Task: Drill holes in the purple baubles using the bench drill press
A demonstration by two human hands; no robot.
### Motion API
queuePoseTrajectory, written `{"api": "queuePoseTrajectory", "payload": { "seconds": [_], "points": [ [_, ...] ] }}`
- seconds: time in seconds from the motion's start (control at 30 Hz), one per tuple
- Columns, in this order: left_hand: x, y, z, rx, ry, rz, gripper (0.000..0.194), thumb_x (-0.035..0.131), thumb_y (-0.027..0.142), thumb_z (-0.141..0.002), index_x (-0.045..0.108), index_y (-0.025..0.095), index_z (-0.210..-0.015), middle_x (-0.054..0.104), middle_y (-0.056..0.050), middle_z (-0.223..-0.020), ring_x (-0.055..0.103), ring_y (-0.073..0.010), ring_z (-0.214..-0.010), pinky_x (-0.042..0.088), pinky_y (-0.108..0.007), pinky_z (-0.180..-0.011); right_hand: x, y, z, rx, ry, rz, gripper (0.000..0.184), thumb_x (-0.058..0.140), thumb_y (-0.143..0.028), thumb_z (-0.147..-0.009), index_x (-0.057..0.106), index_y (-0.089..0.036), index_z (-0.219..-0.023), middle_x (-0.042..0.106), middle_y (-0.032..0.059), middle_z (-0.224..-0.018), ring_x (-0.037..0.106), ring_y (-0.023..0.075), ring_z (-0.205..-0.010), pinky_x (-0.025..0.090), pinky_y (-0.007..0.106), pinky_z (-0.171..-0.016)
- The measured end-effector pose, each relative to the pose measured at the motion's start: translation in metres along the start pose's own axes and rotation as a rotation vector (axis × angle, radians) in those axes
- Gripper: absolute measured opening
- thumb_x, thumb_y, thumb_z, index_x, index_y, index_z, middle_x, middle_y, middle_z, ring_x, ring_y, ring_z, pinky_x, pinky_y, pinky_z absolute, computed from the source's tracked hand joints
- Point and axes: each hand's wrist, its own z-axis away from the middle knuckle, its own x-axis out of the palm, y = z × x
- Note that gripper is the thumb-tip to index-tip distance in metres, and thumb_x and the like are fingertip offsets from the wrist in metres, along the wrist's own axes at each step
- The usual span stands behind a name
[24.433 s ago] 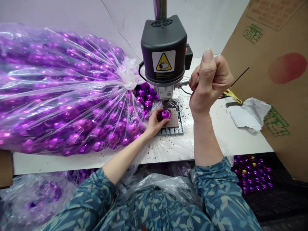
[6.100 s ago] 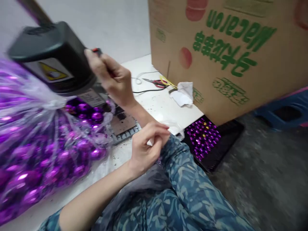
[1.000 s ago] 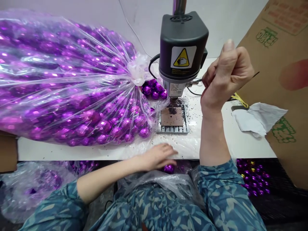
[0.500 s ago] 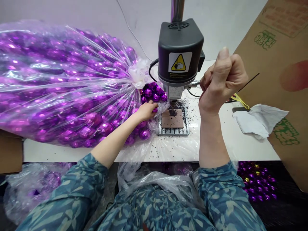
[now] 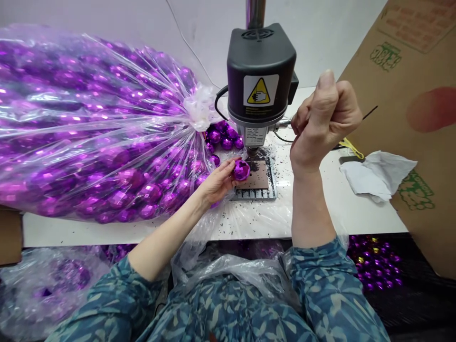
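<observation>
Left hand (image 5: 219, 184): pinching a faceted purple ball (image 5: 241, 170) at the left edge of the brown board (image 5: 261, 176), below the black machine head (image 5: 261, 61) — whether ball and board touch, I cannot tell from here. Right hand (image 5: 326, 121): curled tightly around the metal lever (image 5: 285, 123). Beside them — a tied plastic bag (image 5: 200, 107) of similar balls (image 5: 121, 199).

A teal-blue top (image 5: 224, 311) printed all over with pale, slender leaf shapes; its left sleeve (image 5: 103, 304) and right sleeve (image 5: 329, 282) stop short, the fabric gathered in soft creases, and the left hand (image 5: 219, 181) and right hand (image 5: 325, 122) are bare
</observation>
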Motion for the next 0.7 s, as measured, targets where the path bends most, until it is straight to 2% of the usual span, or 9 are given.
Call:
{"api": "queuePoseTrajectory", "payload": {
  "seconds": [0.13,0.2,0.3,0.4,0.5,0.63,0.7],
  "points": [
    [-0.001,-0.013,-0.010,0.014,0.065,0.006,0.033,0.077,0.039,-0.089,0.066,0.022,-0.114,0.075,-0.007,-0.111,0.074,-0.0217,-0.103,0.061,-0.046,-0.098,-0.001,0.000,0.001,0.002,0.002,-0.093,0.056,0.057,-0.061,-0.089,0.027,-0.022,-0.062,0.029,-0.0105,-0.046,0.026,-0.0003,-0.037,0.025,0.022,-0.043],
    [-0.004,-0.016,-0.016,-0.018,0.103,0.005,0.035,0.075,0.038,-0.089,0.064,0.025,-0.119,0.075,-0.005,-0.107,0.075,-0.0198,-0.092,0.064,-0.042,-0.088,-0.001,0.000,0.002,-0.001,0.006,-0.126,0.054,0.060,-0.055,-0.089,0.028,-0.022,-0.061,0.029,-0.0108,-0.046,0.028,-0.0007,-0.037,0.025,0.022,-0.043],
    [-0.008,-0.017,-0.023,-0.066,0.156,0.007,0.033,0.070,0.046,-0.092,0.064,0.026,-0.118,0.075,-0.005,-0.101,0.074,-0.0194,-0.079,0.063,-0.035,-0.071,-0.002,0.000,0.002,-0.003,0.006,-0.144,0.052,0.061,-0.050,-0.090,0.029,-0.021,-0.061,0.028,-0.0109,-0.046,0.030,-0.0011,-0.037,0.026,0.021,-0.044],
    [-0.009,-0.018,-0.025,-0.011,0.192,0.039,0.033,0.067,0.052,-0.095,0.064,0.027,-0.114,0.075,-0.006,-0.105,0.075,-0.0209,-0.087,0.064,-0.036,-0.075,-0.003,-0.002,0.002,0.008,0.001,-0.121,0.055,0.060,-0.056,-0.088,0.028,-0.021,-0.061,0.028,-0.0109,-0.046,0.031,-0.0009,-0.038,0.026,0.022,-0.045],
    [-0.008,-0.019,-0.021,0.010,0.185,0.053,0.031,0.067,0.049,-0.095,0.064,0.025,-0.116,0.075,-0.007,-0.111,0.074,-0.0229,-0.100,0.064,-0.041,-0.086,-0.003,-0.004,0.003,0.020,0.004,-0.088,0.057,0.058,-0.062,-0.087,0.027,-0.022,-0.061,0.027,-0.0106,-0.047,0.031,0.0002,-0.038,0.025,0.023,-0.045],
    [-0.008,-0.025,-0.015,0.033,0.111,-0.036,0.043,0.070,0.056,-0.092,0.064,0.023,-0.120,0.075,-0.008,-0.108,0.075,-0.0234,-0.096,0.063,-0.039,-0.082,-0.004,-0.005,0.004,0.015,-0.005,-0.146,0.052,0.062,-0.050,-0.090,0.031,-0.021,-0.061,0.029,-0.0102,-0.048,0.032,0.0003,-0.039,0.026,0.023,-0.046],
    [-0.009,-0.029,-0.015,0.088,0.104,-0.075,0.046,0.078,0.052,-0.086,0.063,0.024,-0.120,0.074,-0.006,-0.109,0.074,-0.0210,-0.097,0.061,-0.037,-0.085,-0.004,-0.004,0.004,0.007,-0.009,-0.154,0.050,0.062,-0.046,-0.092,0.032,-0.020,-0.061,0.029,-0.0102,-0.049,0.032,-0.0005,-0.040,0.026,0.022,-0.047]
  ]
}}
